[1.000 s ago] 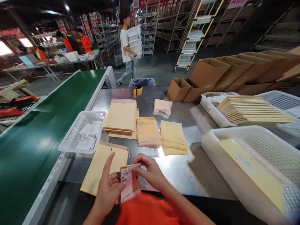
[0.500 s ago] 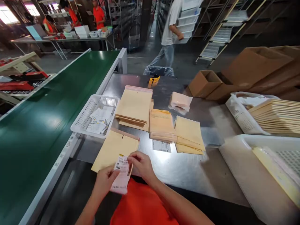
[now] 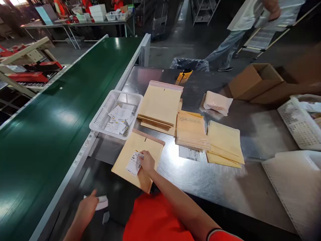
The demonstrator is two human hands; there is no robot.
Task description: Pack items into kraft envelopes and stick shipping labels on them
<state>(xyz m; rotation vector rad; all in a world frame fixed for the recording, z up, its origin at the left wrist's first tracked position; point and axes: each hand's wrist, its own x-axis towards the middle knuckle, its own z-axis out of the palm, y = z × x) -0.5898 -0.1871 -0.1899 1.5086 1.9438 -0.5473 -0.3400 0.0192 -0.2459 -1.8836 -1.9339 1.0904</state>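
Note:
My right hand (image 3: 147, 161) pinches the upper right edge of a printed shipping label (image 3: 134, 163). The label lies over the front of a yellow padded envelope (image 3: 140, 144), near the table's front edge; I cannot tell whether it is stuck down. Low on the left, away from the envelope, my left hand (image 3: 86, 207) is closed at a curled white paper slip (image 3: 102, 203), which sticks out past the fingers. Part of that slip is hidden behind the hand. Beyond the envelope, a white perforated basket (image 3: 94, 125) holds several loose labels.
Stacks of padded envelopes (image 3: 163, 103), smaller mailers (image 3: 192, 129) and yellow envelopes (image 3: 223, 140) lie on the metal table (image 3: 225, 187). A wrapped pink packet (image 3: 217, 102) is behind them. The green conveyor (image 3: 62, 110) runs along the left. White bins (image 3: 288, 187) and cardboard boxes (image 3: 255, 80) line the right.
My hands have separated. The right one has brought the label over the envelope, while the left has gone down and left with a white slip. The view has shifted; a walking person has moved right.

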